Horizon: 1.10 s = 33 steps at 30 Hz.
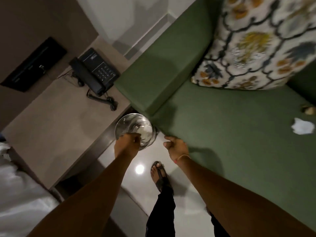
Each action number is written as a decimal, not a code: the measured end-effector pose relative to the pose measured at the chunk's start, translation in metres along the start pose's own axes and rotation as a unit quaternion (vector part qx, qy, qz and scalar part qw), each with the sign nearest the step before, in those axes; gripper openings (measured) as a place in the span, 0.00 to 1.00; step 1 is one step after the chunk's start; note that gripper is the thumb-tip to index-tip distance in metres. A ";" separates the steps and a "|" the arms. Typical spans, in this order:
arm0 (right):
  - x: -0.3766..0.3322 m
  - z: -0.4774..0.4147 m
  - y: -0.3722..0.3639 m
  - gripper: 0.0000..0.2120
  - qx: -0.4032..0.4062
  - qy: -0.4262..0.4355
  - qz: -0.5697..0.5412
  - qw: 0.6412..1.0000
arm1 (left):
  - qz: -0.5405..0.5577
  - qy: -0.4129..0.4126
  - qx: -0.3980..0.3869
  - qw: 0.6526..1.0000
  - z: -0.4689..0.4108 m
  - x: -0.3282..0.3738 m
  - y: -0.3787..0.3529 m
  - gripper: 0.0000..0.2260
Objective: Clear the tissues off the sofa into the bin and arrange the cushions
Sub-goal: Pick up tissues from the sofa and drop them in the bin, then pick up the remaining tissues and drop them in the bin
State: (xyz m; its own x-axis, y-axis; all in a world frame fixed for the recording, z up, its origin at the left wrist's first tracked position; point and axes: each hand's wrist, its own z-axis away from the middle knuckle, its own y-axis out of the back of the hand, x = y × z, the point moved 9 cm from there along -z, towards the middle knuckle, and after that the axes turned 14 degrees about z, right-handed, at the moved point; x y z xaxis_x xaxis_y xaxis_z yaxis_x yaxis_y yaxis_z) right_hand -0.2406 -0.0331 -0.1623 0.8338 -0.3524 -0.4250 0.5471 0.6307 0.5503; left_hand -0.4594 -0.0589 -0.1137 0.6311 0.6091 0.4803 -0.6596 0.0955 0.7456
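– Over the bin [135, 130], the left hand [127, 142] hangs, fingers curled; whether it grips anything, I cannot tell.
– And the tissue [302, 128]?
– On the sofa [230, 134], at three o'clock from the right hand [176, 147], empty and half-open, the nearer one.

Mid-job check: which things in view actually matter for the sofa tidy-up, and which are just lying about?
Part of the job:
- crumpled tissue on the sofa seat
- bin on the floor by the armrest, left hand over it
- patterned cushion against the backrest
- right hand at the seat edge

Just lying about:
- telephone on the side table
- black panel on the wall
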 end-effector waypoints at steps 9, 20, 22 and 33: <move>0.196 0.062 0.179 0.15 0.076 -0.109 -0.068 0.989 | -0.065 -0.157 -0.086 0.982 0.050 0.211 -0.093 0.10; 0.469 0.158 0.316 0.15 0.223 -0.220 -0.099 0.945 | -0.106 -0.316 -0.165 0.928 0.148 0.450 -0.292 0.15; 0.515 0.162 0.327 0.18 0.261 -0.253 -0.062 0.930 | -0.113 -0.354 -0.173 0.912 0.152 0.483 -0.328 0.16; 0.598 0.139 0.314 0.21 0.275 -0.264 0.089 0.920 | -0.215 -0.409 -0.144 0.875 0.108 0.528 -0.426 0.16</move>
State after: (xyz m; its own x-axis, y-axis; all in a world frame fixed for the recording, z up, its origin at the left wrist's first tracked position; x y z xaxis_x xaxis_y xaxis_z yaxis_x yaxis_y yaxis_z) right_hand 0.4404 -0.1414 -0.1438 0.7547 -0.6551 0.0351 0.2319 0.3165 0.9198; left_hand 0.1988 0.1366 -0.1275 0.8498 -0.2871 0.4420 -0.2913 0.4431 0.8478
